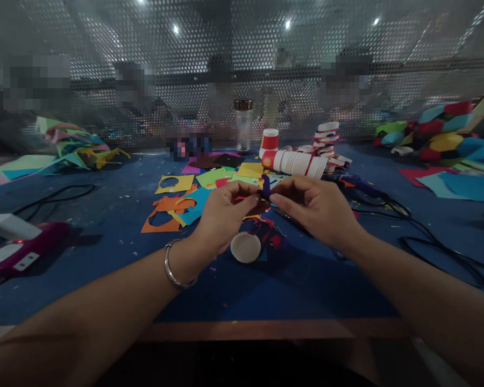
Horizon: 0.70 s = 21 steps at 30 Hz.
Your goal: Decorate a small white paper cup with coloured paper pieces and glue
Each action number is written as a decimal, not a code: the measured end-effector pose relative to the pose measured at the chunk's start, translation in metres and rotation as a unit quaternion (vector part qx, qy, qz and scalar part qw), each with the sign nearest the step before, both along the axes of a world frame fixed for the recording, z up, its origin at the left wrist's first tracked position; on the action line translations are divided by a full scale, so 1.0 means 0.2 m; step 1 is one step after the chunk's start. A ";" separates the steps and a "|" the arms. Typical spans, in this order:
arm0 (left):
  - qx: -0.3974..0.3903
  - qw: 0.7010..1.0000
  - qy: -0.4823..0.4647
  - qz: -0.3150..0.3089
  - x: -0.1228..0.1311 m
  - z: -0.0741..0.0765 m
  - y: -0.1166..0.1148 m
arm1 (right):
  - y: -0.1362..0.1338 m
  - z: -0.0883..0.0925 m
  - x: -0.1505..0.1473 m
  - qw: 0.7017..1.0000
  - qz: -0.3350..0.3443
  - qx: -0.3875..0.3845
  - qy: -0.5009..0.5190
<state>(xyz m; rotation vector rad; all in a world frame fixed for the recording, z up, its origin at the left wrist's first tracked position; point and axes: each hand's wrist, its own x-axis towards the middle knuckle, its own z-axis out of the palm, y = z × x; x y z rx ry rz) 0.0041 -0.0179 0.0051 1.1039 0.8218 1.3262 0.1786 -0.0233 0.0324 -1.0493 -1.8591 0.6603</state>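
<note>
My left hand (225, 214) and my right hand (314, 209) meet above the blue table (105, 269), fingers pinched together. Between their fingertips stands a small dark purple paper piece (265, 185), held upright by both hands. A silver bangle (173, 266) circles my left wrist. Just below the hands lies a paper cup (248, 246) on its side, its round base facing me, with red and dark scraps stuck around it.
Cut coloured paper sheets (177, 201) are scattered behind the hands. A stack of paper cups (296, 162) lies on its side beside a clear bottle (243, 126). Black cables (435, 242) run on the right. A purple and white device (14, 244) sits at left. Paper heaps (439, 131) fill the far corners.
</note>
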 end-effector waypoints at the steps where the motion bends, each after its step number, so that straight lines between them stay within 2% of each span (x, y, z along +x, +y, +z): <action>1: -0.004 1.000 -0.006 -0.011 -0.01 0.00 0.00 | 0.00 0.00 0.00 1.000 0.008 -0.013 0.010; 4: -0.006 0.999 -0.020 -0.049 -0.02 0.01 0.00 | 0.00 0.00 0.00 0.996 0.012 -0.067 0.056; 8: 0.012 0.997 -0.027 -0.070 -0.03 0.03 0.00 | 0.01 -0.01 0.01 0.984 0.019 -0.136 0.111; 12: 0.040 0.996 -0.019 -0.073 -0.03 0.03 0.00 | 0.02 -0.03 0.00 0.951 0.077 -0.246 0.173; 14: 0.056 0.995 -0.004 -0.077 -0.03 0.03 0.00 | 0.02 -0.02 -0.01 0.934 0.082 -0.285 0.200; 18: 0.069 0.995 0.014 -0.075 -0.03 0.03 0.01 | 0.02 -0.01 0.00 0.916 0.075 -0.319 0.232; 21: 0.033 0.997 0.004 -0.066 -0.02 0.02 0.00 | 0.02 -0.01 0.00 0.916 0.082 -0.316 0.233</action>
